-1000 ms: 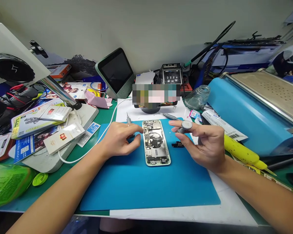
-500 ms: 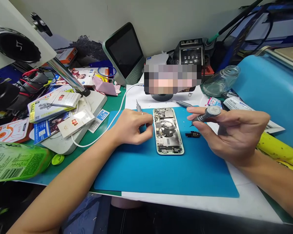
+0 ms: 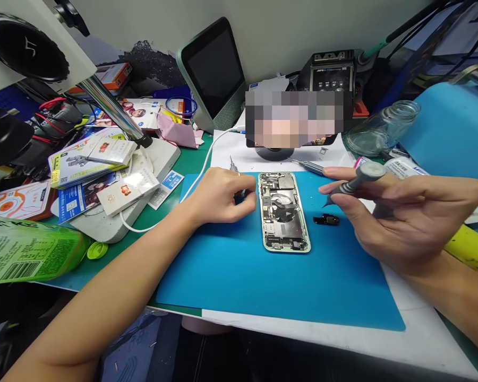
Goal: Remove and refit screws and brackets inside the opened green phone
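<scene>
An opened phone (image 3: 286, 228) with its inner parts exposed lies on the blue mat (image 3: 279, 292). My left hand (image 3: 227, 196) rests on the mat by the phone's left edge, its fingers curled in. Whatever may be between them is hidden. Right of the phone, my right hand (image 3: 414, 217) grips a small grey screwdriver (image 3: 356, 183) between thumb and fingers. Its thin tip points down and left, above the mat. Just below that tip lies a small black part (image 3: 325, 219), touched by neither hand.
A second screwdriver (image 3: 310, 167) lies behind the phone. Beyond it stands a phone-like screen (image 3: 295, 119) on a round base. Boxes (image 3: 127, 191) crowd the microscope base (image 3: 91, 228) at left. A glass jar (image 3: 384, 127) tilts at the back right. A white cable (image 3: 201, 164) runs behind my left hand.
The camera view has turned a little, so the phone, mat and right hand appear farther right. Both hands keep nearly the same places beside the phone, and the screwdriver stays in my right hand.
</scene>
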Tool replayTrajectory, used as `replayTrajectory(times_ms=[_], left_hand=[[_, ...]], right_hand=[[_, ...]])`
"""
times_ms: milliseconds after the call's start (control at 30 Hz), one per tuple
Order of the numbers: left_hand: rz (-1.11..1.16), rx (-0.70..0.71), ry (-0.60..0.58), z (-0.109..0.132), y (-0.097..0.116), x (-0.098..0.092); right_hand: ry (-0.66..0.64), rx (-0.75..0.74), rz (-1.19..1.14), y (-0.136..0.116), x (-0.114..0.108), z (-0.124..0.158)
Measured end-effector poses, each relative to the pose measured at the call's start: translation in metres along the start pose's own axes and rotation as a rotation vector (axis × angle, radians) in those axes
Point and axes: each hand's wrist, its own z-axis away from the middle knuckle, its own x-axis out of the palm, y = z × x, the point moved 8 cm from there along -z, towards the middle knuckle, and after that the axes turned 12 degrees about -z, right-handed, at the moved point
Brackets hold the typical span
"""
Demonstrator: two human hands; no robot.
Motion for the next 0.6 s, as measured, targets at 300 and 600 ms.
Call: replayTrajectory(times_ms=[300,600], left_hand=[[0.030,0.027,-0.082,0.001,0.010,0.005],[-0.087,-0.124,-0.116,0.000,-0.006,0.006]], right_hand=[[-0.024,0.024,0.057,-0.001,-0.001,0.013],[0.013,0.001,0.017,0.000,-0.005,0.012]])
